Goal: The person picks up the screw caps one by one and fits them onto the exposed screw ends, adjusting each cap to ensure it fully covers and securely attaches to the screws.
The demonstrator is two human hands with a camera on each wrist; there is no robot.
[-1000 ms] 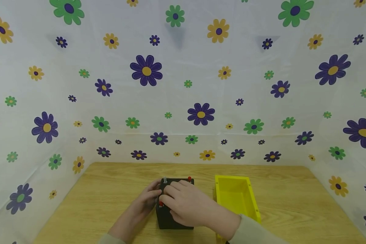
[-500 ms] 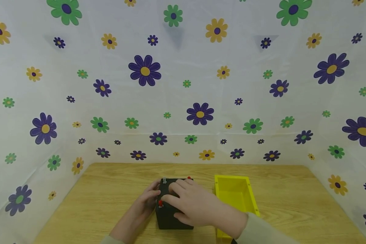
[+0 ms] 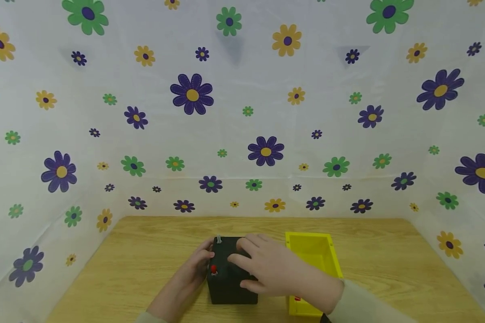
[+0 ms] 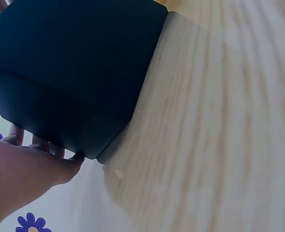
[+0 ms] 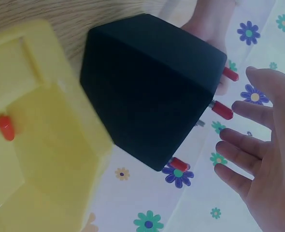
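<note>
A black box (image 3: 231, 289) with posts on top stands on the table. Its near-left post carries a red cap (image 3: 213, 269); the far-left post (image 3: 219, 239) is bare metal. In the right wrist view, red caps (image 5: 222, 110) cover several posts beside one bare metal post (image 5: 199, 123). My left hand (image 3: 195, 264) holds the box at its left side; the left wrist view shows its fingers (image 4: 40, 143) against the wall, tips hidden. Over the box's right part hovers my right hand (image 3: 268, 267), fingers spread and holding nothing. It hides the right posts in the head view.
Right of the box stands a yellow tray (image 3: 307, 234), partly behind my right forearm. A loose red cap (image 5: 6, 127) lies inside it. Flowered white sheeting (image 3: 226, 125) encloses the wooden table (image 3: 153, 242) at the back and sides.
My right hand has drawn away from the near-left red cap and moved right across the box top, its fingers spreading. The left hand has stayed at the box's left side.
</note>
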